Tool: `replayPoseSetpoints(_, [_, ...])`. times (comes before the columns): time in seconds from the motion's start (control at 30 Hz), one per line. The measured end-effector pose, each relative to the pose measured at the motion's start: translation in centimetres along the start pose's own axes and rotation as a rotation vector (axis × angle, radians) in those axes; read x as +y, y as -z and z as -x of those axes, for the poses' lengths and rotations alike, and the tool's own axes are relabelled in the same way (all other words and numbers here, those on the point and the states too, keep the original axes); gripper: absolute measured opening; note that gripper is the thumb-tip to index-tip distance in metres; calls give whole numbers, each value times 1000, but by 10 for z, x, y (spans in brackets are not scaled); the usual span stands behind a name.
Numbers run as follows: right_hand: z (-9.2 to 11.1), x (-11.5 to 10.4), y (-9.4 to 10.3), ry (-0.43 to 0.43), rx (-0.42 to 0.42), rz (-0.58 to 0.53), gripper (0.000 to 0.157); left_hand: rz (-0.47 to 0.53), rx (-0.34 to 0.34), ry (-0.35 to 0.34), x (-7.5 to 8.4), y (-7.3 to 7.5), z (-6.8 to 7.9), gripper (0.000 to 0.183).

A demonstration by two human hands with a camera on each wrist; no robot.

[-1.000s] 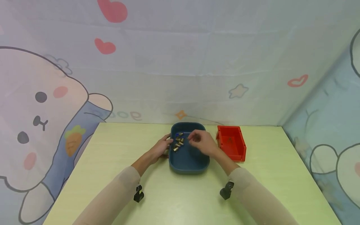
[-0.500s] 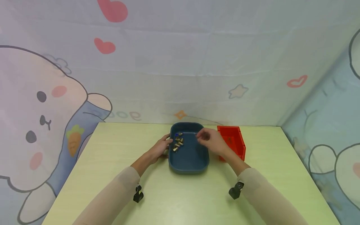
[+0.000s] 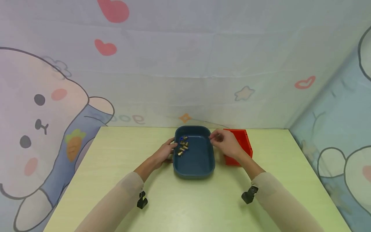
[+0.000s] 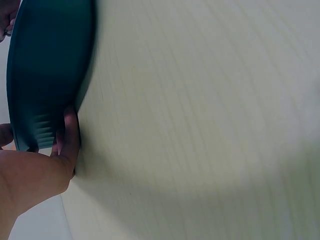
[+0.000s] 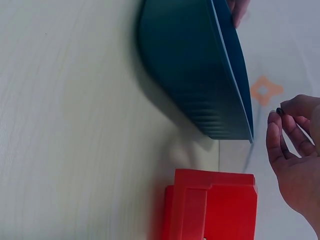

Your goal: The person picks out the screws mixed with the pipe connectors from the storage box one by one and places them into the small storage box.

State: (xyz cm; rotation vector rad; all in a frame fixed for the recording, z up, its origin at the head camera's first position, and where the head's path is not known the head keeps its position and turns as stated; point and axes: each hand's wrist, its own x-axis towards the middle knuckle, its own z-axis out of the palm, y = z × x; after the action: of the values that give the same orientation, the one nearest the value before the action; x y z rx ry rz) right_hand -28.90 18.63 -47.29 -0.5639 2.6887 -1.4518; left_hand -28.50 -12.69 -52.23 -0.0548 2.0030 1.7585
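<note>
By the right rim of the blue tray (image 3: 194, 161), a person's right hand (image 3: 227, 143) pinched a small dark piece (image 5: 279, 111), the red bin (image 3: 244, 140) nearest it, right of the tray, while the left hand (image 3: 165, 153) gripped the tray's left wall.

Soft shadows; wrist views — dimmer

Behind a pale table (image 3: 191, 206) hangs a creased backdrop (image 3: 179, 58) with pink hearts (image 3: 105, 48) and a cartoon animal (image 3: 55, 116).
</note>
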Motion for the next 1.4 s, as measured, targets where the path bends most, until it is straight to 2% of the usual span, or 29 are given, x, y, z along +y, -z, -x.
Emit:
replayPoseSetpoints(0.97, [4, 13, 29, -24, 57, -12, 9, 2, -3, -3, -1, 0, -1, 61])
replayPoseSetpoints(1.4, [7, 25, 39, -21, 103, 17, 13, -2, 2, -5, 1, 1, 0, 60])
